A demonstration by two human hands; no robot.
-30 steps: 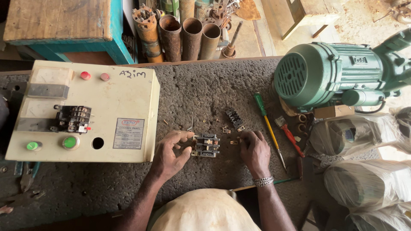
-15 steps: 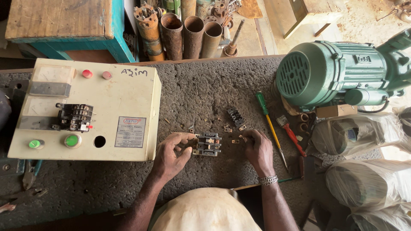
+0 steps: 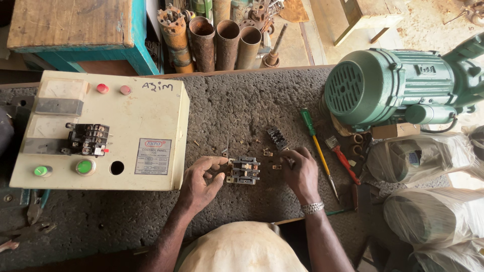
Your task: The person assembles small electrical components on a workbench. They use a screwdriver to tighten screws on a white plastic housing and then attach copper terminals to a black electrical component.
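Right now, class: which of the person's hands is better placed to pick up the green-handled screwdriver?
Right. The right hand lies just beside the green-handled screwdriver, while the left hand sits across the small grey switch block, farther away.

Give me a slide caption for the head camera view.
Two bare hands, left hand and right hand, flank a small electrical contactor on a workbench.

Right hand [image 3: 301,171] lifted off bench — fingertips now pinching small part beside contactor [image 3: 245,170]
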